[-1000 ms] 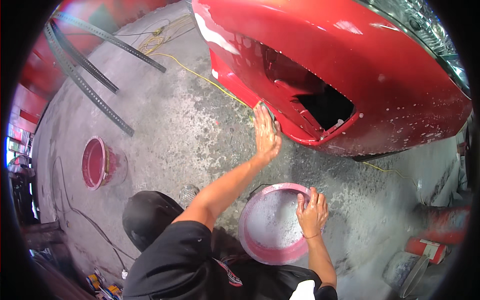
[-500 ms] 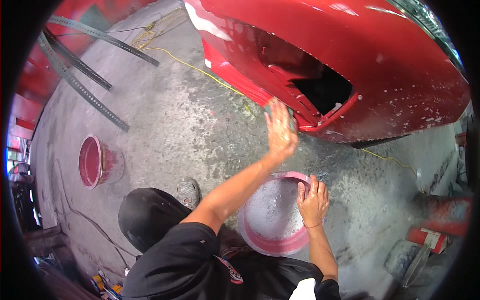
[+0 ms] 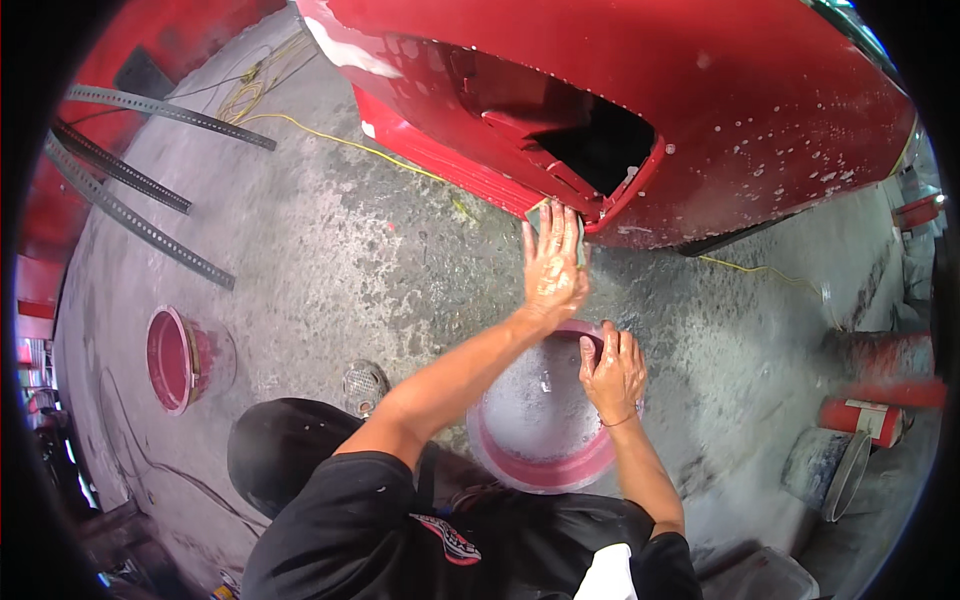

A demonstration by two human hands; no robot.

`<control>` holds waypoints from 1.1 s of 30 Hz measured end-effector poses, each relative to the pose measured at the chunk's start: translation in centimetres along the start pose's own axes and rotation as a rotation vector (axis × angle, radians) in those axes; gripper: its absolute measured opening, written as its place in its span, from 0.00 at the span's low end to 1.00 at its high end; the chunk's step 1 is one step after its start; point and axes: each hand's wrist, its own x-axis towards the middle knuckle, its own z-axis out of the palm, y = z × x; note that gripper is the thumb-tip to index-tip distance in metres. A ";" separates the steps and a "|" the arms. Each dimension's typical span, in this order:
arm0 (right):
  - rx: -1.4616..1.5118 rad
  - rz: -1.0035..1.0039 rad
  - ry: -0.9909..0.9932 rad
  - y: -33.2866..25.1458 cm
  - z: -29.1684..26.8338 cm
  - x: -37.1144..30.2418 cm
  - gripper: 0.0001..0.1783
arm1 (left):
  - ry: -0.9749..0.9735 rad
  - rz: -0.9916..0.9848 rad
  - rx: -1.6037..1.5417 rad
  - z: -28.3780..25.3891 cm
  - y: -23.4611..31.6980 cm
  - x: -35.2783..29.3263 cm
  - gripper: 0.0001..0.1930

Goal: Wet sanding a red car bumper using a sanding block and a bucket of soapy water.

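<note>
A red car bumper, spotted with water drops and pale patches, fills the upper right. My left hand reaches up to its lower edge, beside the dark opening. Under the extended fingers is a thin greenish pad, pressed to the red edge; most of it is hidden by the hand. Below, a pink basin of cloudy, sudsy water stands on the floor. My right hand grips the basin's right rim, thumb on the inner side. Both hands look wet.
A pink bucket lies tipped at the left. Perforated metal strips reach in from the upper left. A yellow cord crosses the concrete floor and passes under the bumper. Cans lie at the lower right.
My left hand has slid slightly down and left, its fingers now pointing straight up along the bumper edge. The whole view has shifted; my right hand stays on the basin rim.
</note>
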 end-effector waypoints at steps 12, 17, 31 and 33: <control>0.026 0.004 -0.011 -0.6 0.1 0.1 0.24 | 0.055 0.387 0.078 -1.9 -11.2 0.5 0.36; 0.015 0.001 -0.020 0.4 -0.4 -0.6 0.24 | 0.100 0.434 0.164 -2.9 -16.6 2.1 0.35; -0.023 -0.004 -0.020 -0.2 0.2 0.1 0.24 | 0.132 0.155 0.004 -2.8 -18.7 3.6 0.36; -0.037 -0.018 -0.024 -0.2 0.0 0.1 0.24 | 0.013 0.406 -0.009 -1.1 -13.0 0.1 0.38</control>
